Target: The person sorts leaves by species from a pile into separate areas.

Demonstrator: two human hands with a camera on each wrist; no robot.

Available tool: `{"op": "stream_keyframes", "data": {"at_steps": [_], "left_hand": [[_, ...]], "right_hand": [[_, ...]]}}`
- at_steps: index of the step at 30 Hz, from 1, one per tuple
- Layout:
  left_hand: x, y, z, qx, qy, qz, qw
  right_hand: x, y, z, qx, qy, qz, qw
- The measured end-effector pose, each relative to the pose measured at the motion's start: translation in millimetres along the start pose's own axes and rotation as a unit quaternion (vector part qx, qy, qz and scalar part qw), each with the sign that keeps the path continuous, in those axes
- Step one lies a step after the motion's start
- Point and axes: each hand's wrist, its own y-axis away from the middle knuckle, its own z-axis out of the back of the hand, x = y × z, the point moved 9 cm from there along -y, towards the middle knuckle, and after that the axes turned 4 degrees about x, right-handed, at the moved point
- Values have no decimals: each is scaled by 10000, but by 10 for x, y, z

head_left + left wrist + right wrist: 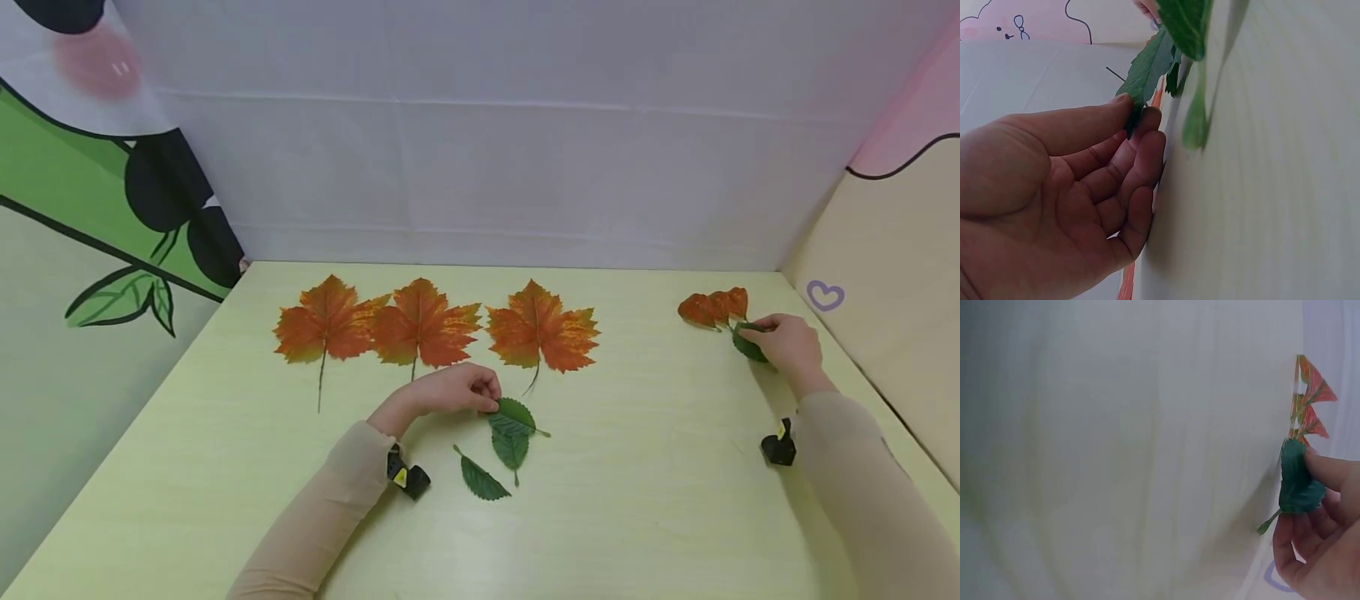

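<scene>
My left hand point(459, 389) pinches the tip of a green leaf point(513, 416) between thumb and fingers. That leaf overlaps a second green leaf point(511, 451) on the table, and a third green leaf point(483, 481) lies just nearer to me. At the far right, my right hand point(789, 343) holds another green leaf point(750, 343), its stem pointing out in the right wrist view. Close by its fingers are small orange leaves point(712, 308), lying in an overlapping row. In the left wrist view the pinched leaf point(1147, 69) is tilted up off the tabletop.
Three large orange maple leaves, at left point(327, 321), middle point(422, 323) and right point(542, 327), lie in a row along the back of the pale table point(615, 508). A grey-white cloth point(525, 167) hangs behind it. Printed panels stand at both sides.
</scene>
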Motion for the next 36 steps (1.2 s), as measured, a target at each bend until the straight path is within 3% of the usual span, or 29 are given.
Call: {"op": "stream_keyframes", "data": {"at_steps": [9, 15, 24, 36], "left_hand": [[12, -18, 2, -7, -24, 45, 10000], [-10, -1, 24, -41, -39, 17, 10000], [8, -7, 15, -50, -21, 10, 10000], [12, 12, 33, -65, 29, 56, 10000]], "right_hand": [[-180, -19, 16, 147, -87, -582, 9982], [-131, 38, 49, 117, 99, -582, 9982], [245, 222, 66, 27, 749, 21, 9972], [1055, 685, -185, 65, 575, 1306, 9897]]}}
